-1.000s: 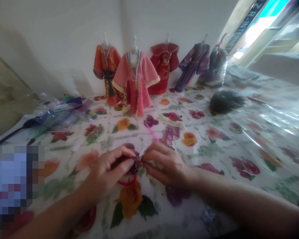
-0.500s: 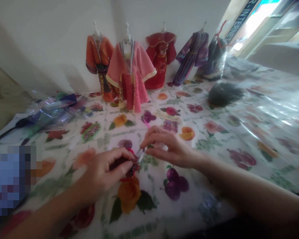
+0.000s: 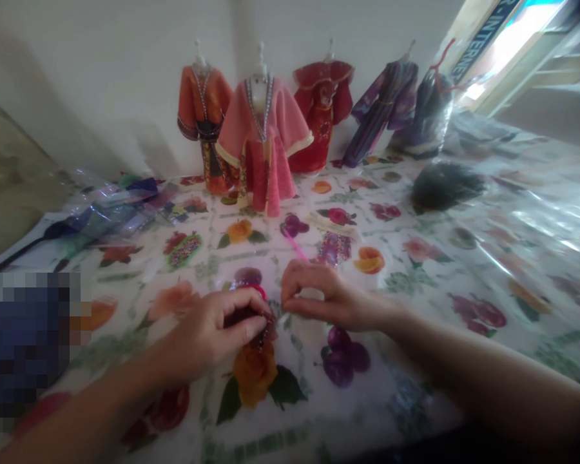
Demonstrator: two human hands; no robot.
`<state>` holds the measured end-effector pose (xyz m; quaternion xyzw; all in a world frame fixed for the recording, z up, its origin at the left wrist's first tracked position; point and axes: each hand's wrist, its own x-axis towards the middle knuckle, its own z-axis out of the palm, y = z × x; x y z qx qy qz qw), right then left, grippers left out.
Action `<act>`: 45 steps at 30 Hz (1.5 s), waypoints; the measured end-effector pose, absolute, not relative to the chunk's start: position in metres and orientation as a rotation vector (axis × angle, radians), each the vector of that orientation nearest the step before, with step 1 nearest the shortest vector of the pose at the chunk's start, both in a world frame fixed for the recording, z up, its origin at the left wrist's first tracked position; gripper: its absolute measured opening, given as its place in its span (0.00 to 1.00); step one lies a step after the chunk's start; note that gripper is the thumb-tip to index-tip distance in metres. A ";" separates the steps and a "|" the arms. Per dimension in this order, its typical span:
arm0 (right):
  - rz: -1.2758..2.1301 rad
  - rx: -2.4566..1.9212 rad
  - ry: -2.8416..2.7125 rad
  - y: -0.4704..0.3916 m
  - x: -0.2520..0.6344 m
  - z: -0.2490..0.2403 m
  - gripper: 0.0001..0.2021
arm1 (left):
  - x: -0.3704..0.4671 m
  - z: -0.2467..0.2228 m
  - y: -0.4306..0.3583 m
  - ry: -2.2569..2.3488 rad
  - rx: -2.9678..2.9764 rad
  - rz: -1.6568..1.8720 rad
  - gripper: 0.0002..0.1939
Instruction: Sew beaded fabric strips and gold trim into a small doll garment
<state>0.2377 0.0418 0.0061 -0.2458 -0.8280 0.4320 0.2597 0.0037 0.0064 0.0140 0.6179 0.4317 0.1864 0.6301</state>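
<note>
My left hand (image 3: 222, 325) is closed, thumb against fingers, on a small dark red beaded piece (image 3: 269, 325). A bright red edge shows behind its fingertips; the rest is mostly hidden by the hand. Just to the right, my right hand (image 3: 323, 295) is pinched shut close to the piece, apart from the left hand. Whatever sits between its fingertips is too small and blurred to name. Beyond that hand lie a thin pink stick (image 3: 296, 245) and a small packet of purple beads (image 3: 335, 249). A green-edged patch of mixed beads (image 3: 184, 250) lies farther left.
Along the wall stand small doll forms in an orange robe (image 3: 193, 96), a pink robe (image 3: 287, 119), a red dress (image 3: 319, 132) and a purple robe (image 3: 367, 132). A dark clump (image 3: 447, 185) lies at right under clear plastic. Shiny plastic bags (image 3: 106, 209) lie at left on the fruit-patterned tablecloth (image 3: 251, 444).
My right hand has drawn slightly away from the left, and its fingers have curled closer together. The pale sliver seen between the hands no longer shows clearly. The whole view has shifted slightly.
</note>
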 end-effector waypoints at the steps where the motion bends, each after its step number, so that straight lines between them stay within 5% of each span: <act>1: 1.208 -0.676 -2.226 0.042 0.237 0.005 0.04 | 0.004 0.015 0.006 0.992 1.416 0.417 0.06; 12: 1.630 -0.878 -1.849 0.046 0.234 -0.007 0.09 | 0.002 0.016 0.011 1.010 1.464 0.341 0.07; 34: 1.659 -0.805 -1.984 0.045 0.232 -0.009 0.09 | -0.008 0.011 0.015 0.837 1.452 0.566 0.06; 39: 1.338 -1.122 -1.979 0.073 0.222 0.005 0.12 | -0.003 0.017 0.009 0.800 1.484 0.508 0.05; 45: 0.795 -0.771 -2.436 0.132 0.134 0.027 0.11 | 0.003 0.005 -0.002 0.604 1.658 0.469 0.07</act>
